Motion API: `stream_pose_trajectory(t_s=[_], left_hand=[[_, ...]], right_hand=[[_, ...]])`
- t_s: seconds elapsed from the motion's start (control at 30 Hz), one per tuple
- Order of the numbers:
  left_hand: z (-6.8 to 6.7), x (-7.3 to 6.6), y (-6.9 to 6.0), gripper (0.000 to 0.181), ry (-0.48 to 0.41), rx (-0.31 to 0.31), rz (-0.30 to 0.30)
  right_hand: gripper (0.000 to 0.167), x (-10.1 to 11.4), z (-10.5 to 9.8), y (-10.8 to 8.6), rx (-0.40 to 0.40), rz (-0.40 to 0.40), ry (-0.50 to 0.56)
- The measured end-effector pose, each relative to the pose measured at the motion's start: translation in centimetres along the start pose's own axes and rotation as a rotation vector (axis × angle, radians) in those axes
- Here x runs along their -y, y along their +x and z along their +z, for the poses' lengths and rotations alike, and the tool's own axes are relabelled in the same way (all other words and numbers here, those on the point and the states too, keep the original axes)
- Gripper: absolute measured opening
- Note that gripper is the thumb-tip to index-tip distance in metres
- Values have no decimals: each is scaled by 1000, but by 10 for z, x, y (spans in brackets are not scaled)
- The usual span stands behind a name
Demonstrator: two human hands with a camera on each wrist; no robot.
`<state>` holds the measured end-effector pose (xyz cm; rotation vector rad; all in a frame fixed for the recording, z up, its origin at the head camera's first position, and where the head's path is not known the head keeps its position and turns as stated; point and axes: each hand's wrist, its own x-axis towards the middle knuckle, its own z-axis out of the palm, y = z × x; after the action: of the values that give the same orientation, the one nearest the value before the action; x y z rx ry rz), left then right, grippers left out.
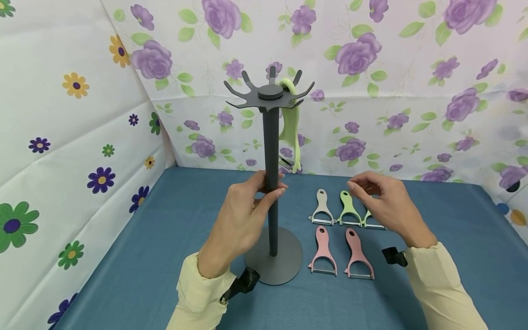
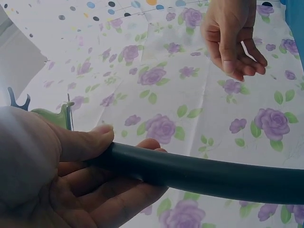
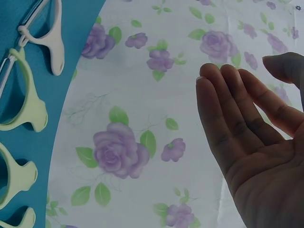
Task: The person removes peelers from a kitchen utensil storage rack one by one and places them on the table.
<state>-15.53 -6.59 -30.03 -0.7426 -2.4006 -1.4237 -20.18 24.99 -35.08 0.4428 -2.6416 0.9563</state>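
Observation:
My left hand (image 1: pixel 241 217) grips the black pole (image 1: pixel 270 146) of an upright rack, thumb and fingers around it. A light green peeler (image 1: pixel 291 126) hangs from one of the rack's hooks, blade end down. My right hand (image 1: pixel 385 201) hovers over the right end of a row of peelers, its fingers loosely bent and holding nothing. That row has a white peeler (image 1: pixel 321 199), a green peeler (image 1: pixel 346 201) and another green one partly hidden by the hand. In the right wrist view, a further light green peeler (image 3: pixel 26 221) shows at the lower edge.
Two pink peelers, a left one (image 1: pixel 322 243) and a right one (image 1: pixel 354 245), lie in front of the row. The rack's round base (image 1: pixel 288 261) stands on the blue tablecloth (image 1: pixel 144 256). A flowered sheet (image 1: pixel 396 96) hangs behind the table.

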Motion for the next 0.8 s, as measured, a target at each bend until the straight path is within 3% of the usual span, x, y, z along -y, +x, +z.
stream_pose_trajectory(t_s=[0.3,0.8], left_hand=[[0,1,1,20,17,26,-51],[0,2,2,20,38,45,-66]], right_hand=[[18,9,-2,4,-54,-52,57],[21,25,-1,11,-162,-121,139]])
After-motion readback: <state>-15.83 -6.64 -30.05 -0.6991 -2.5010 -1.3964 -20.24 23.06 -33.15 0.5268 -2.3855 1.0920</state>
